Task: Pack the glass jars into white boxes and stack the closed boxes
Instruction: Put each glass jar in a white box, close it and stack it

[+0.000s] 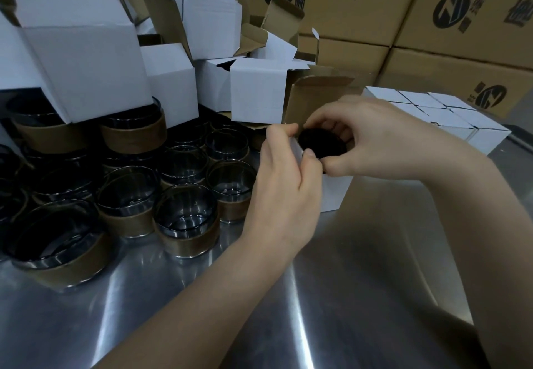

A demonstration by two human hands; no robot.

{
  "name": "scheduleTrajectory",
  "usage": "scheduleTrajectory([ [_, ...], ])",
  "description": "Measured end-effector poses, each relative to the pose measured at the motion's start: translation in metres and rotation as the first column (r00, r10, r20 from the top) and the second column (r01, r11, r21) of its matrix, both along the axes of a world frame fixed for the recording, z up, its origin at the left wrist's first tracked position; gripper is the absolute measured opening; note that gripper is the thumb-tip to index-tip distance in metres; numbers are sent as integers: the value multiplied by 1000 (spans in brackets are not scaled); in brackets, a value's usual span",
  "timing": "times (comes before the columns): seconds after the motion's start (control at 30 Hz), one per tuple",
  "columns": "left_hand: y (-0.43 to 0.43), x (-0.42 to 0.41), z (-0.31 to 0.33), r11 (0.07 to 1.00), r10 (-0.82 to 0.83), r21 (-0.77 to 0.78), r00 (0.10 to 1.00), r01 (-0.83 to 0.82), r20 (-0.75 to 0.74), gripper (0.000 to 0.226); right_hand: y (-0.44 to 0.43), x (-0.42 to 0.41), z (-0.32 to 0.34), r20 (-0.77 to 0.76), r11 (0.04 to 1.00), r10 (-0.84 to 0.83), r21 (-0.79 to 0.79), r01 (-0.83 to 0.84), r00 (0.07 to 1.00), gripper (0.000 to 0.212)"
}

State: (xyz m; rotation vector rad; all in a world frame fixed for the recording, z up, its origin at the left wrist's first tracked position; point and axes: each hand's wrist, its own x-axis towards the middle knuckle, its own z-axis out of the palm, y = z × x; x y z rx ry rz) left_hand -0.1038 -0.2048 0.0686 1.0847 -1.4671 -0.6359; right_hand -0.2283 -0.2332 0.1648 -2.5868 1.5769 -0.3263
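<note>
Your left hand (284,172) pinches the rim of the open white box (336,192), centre; your right hand (375,140), fingers curled, grips a dark glass jar (321,143) at its mouth; closed boxes (450,117) stand far right; unpacked jars (184,221) crowd the surface (346,282) at left; most packing apparently remains.

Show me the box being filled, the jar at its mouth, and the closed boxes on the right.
open white box (336,195): head view, bare white front wall.
glass jar (321,145): head view, dark round top.
closed boxes (438,111): head view, top face of the group.
</note>
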Motion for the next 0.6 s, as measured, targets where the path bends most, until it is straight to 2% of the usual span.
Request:
scheduleTrajectory([
  [0.13, 0, 0, -1, 1000, -7, -6, 1000, 7, 8, 22, -4, 2, 1, 27, 999, -17, 32, 16, 999, 46],
  [0.47, 0, 0, 0, 1000, -1, -5, 1000, 1, 24, 22, -17, 15, 11, -162, 990, -14, 138, 37, 987, 36],
  [0.6, 0, 1, 1, 1000, -9, -2, 1000, 9, 26, 22, -19, 18, 10, -189, 991, -30, 120, 53, 981, 36],
])
